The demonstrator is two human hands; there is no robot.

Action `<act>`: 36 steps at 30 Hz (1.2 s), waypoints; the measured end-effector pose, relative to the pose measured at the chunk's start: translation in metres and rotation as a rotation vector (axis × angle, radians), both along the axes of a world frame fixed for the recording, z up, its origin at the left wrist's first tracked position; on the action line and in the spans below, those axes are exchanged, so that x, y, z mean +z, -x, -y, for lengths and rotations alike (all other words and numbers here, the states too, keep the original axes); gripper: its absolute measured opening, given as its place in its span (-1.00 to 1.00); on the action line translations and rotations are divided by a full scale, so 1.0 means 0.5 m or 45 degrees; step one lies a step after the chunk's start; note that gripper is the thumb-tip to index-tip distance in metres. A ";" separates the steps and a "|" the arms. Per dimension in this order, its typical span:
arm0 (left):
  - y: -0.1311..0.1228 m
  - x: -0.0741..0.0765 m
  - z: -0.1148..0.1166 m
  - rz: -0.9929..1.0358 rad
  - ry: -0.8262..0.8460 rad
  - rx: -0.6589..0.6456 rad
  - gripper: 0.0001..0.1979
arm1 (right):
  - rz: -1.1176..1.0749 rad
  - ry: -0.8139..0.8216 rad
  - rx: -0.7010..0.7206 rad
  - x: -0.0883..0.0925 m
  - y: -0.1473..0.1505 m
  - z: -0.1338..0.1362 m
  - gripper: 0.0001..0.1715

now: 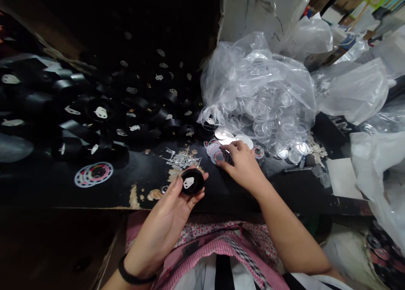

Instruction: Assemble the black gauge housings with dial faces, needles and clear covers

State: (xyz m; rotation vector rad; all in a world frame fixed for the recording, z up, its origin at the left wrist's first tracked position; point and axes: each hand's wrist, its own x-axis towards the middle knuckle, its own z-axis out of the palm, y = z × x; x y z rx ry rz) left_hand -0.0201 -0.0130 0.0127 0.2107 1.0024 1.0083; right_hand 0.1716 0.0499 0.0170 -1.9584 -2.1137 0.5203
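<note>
Here, left hand (pixel 164 226) holding black disc (pixel 192 181), seemingly face-up

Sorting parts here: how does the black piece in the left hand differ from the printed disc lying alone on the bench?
The black piece is dark with one white patch; the printed disc is pale with coloured rings. The black piece is held in the left hand; the printed disc lies flat, untouched. Both are round.

There was one left hand (pixel 164 222), one right hand (pixel 242 165), one held black cap (pixel 192 181) and one lone printed dial (pixel 93 174); the piled caps (pixel 126 108) were too many to count.
</note>
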 end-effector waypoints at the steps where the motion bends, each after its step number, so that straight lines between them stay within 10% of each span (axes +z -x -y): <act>1: -0.001 0.001 -0.001 0.001 0.001 0.006 -0.67 | 0.024 -0.011 0.019 0.000 0.001 0.001 -0.50; 12: -0.003 0.013 -0.003 0.082 0.048 0.047 -0.66 | -0.802 -0.016 -0.259 -0.012 -0.048 -0.017 -0.81; 16: -0.011 0.019 -0.010 0.147 -0.015 0.058 -0.62 | -0.831 -0.258 -0.229 0.015 -0.040 0.002 -0.84; 36: -0.024 0.003 -0.010 -0.186 -0.209 -0.130 -0.64 | -0.811 0.163 0.075 0.077 0.057 0.041 -0.91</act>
